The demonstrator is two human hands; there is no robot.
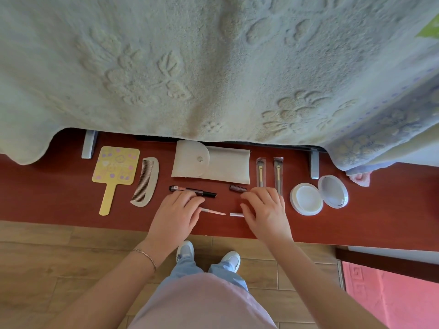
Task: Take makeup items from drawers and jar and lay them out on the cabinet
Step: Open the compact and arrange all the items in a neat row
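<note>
A yellow hand mirror (pixel 116 167) dotted with purple and pink doodles lies by a grey comb (pixel 145 182) and a cream pouch (pixel 211 162) on the red-brown cabinet (pixel 47 186), under a pale flower-embossed blanket (pixel 190 62).

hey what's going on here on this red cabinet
A person stands at the cabinet laying out makeup things in a row. The left hand rests by a black pen and a thin pink applicator; the right hand is by a small white tube and a dark cap. Already set out are a yellow mirror, comb, pouch, two brushes and an open compact.
</note>
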